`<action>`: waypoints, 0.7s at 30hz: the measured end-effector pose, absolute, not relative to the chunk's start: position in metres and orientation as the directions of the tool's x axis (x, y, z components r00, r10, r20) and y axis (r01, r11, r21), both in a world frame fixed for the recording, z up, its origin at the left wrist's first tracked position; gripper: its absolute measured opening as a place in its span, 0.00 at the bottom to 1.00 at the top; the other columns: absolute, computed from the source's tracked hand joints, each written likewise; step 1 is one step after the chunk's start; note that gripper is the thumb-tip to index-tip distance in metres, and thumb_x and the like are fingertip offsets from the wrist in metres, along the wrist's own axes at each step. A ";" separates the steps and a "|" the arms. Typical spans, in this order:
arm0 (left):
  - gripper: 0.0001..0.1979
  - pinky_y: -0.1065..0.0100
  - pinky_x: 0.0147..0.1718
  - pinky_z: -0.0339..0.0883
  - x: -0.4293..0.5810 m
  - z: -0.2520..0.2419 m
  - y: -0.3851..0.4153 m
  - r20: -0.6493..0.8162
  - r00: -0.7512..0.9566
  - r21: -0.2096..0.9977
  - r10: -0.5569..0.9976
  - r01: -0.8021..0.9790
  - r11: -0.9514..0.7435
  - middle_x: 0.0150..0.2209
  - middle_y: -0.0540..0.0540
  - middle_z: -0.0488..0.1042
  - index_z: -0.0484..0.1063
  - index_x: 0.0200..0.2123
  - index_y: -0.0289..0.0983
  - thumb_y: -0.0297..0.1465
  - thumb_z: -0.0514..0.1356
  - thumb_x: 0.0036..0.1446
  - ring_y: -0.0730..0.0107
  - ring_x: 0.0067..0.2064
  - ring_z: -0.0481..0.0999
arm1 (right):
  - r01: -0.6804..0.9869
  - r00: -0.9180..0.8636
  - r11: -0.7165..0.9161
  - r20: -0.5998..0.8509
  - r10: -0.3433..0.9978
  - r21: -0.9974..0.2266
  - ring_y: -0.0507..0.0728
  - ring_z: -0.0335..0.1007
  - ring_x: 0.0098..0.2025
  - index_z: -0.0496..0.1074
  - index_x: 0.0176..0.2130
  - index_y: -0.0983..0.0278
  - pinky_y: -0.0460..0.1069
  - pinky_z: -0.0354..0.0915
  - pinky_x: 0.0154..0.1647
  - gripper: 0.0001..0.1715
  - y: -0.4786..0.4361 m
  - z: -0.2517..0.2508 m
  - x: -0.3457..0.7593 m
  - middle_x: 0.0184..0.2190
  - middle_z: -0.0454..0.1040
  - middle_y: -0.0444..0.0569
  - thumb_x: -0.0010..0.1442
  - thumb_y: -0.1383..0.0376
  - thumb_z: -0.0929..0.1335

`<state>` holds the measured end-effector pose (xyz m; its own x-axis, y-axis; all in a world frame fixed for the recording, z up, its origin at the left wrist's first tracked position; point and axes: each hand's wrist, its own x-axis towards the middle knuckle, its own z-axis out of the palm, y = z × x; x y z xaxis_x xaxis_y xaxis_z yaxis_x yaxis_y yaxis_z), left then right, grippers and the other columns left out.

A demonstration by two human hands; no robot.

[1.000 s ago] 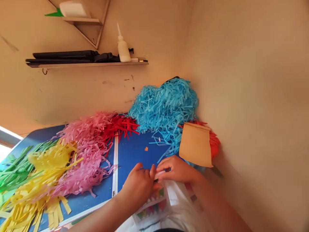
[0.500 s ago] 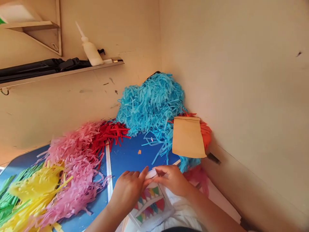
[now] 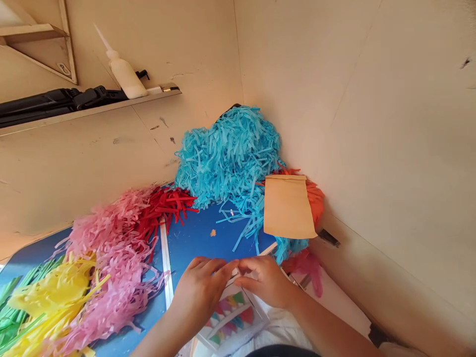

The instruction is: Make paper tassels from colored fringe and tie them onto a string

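Note:
My left hand (image 3: 201,292) and my right hand (image 3: 265,281) meet at the near edge of the blue table (image 3: 193,238), fingers pinched on the top edge of a clear plastic packet (image 3: 232,317) printed with coloured triangle flags. The packet lies under both hands, over white material at the bottom of the view. What the fingertips press between them is too small to make out.
Heaps of shredded paper cover the table: light blue (image 3: 230,153) in the corner, red (image 3: 167,206), pink (image 3: 111,263), yellow (image 3: 52,292), green (image 3: 9,317), orange (image 3: 316,198). A tan paper bag (image 3: 288,206) leans by the right wall. A white glue bottle (image 3: 124,74) stands on a shelf (image 3: 89,109).
The view has swung right and down. Both hands stay together on the packet's top edge, fingers shifting slightly.

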<state>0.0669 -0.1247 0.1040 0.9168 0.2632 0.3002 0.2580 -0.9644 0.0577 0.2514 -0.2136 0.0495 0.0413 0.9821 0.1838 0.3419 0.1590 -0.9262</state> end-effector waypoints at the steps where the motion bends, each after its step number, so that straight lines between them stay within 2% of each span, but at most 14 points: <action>1: 0.18 0.64 0.37 0.69 0.067 0.106 -0.125 0.310 0.913 0.055 0.265 0.261 -0.964 0.40 0.45 0.81 0.70 0.55 0.40 0.29 0.46 0.69 0.66 0.35 0.79 | 0.348 0.038 0.164 0.189 0.981 -0.923 0.53 0.70 0.30 0.74 0.31 0.62 0.45 0.59 0.33 0.10 -0.214 0.049 0.251 0.27 0.76 0.42 0.60 0.59 0.71; 8: 0.14 0.63 0.39 0.67 0.071 0.115 -0.129 0.347 0.899 0.085 0.266 0.252 -0.964 0.36 0.47 0.82 0.76 0.44 0.40 0.28 0.50 0.68 0.69 0.32 0.79 | 0.388 0.010 0.172 0.191 0.981 -0.905 0.53 0.72 0.32 0.74 0.32 0.61 0.45 0.60 0.35 0.08 -0.214 0.051 0.248 0.29 0.76 0.42 0.61 0.60 0.70; 13: 0.13 0.61 0.39 0.66 0.071 0.114 -0.134 0.391 0.899 -0.004 0.196 0.215 -0.977 0.36 0.46 0.82 0.75 0.43 0.37 0.24 0.51 0.65 0.66 0.35 0.79 | 0.366 -0.002 0.165 0.177 0.984 -0.916 0.52 0.70 0.32 0.75 0.31 0.62 0.44 0.60 0.34 0.06 -0.215 0.053 0.247 0.28 0.75 0.40 0.60 0.62 0.71; 16: 0.13 0.60 0.40 0.67 0.067 0.114 -0.140 0.409 0.890 -0.003 0.202 0.222 -0.975 0.37 0.45 0.82 0.75 0.44 0.37 0.24 0.50 0.66 0.66 0.35 0.80 | 0.298 -0.007 0.158 0.163 0.987 -0.941 0.53 0.73 0.34 0.78 0.36 0.61 0.44 0.63 0.36 0.04 -0.217 0.053 0.246 0.31 0.78 0.40 0.60 0.64 0.71; 19: 0.14 0.59 0.39 0.68 0.063 0.110 -0.148 0.400 0.880 0.002 0.255 0.277 -0.961 0.42 0.42 0.82 0.72 0.50 0.35 0.28 0.51 0.67 0.66 0.36 0.81 | 0.237 0.024 0.156 0.166 0.986 -0.959 0.55 0.76 0.38 0.78 0.46 0.59 0.46 0.67 0.41 0.12 -0.219 0.048 0.244 0.36 0.81 0.43 0.61 0.63 0.71; 21: 0.13 0.60 0.37 0.69 0.061 0.103 -0.151 0.417 0.875 -0.049 0.247 0.293 -0.955 0.43 0.42 0.82 0.72 0.50 0.34 0.26 0.52 0.67 0.66 0.36 0.81 | 0.251 0.050 0.216 0.235 0.971 -0.944 0.56 0.77 0.40 0.74 0.54 0.58 0.48 0.70 0.45 0.20 -0.220 0.043 0.242 0.40 0.81 0.45 0.63 0.60 0.70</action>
<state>0.0606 -0.1514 0.1033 0.8749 0.2466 0.4169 0.2925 -0.9550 -0.0489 0.2423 -0.2203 0.0425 0.0498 0.9707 0.2352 0.2509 0.2158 -0.9436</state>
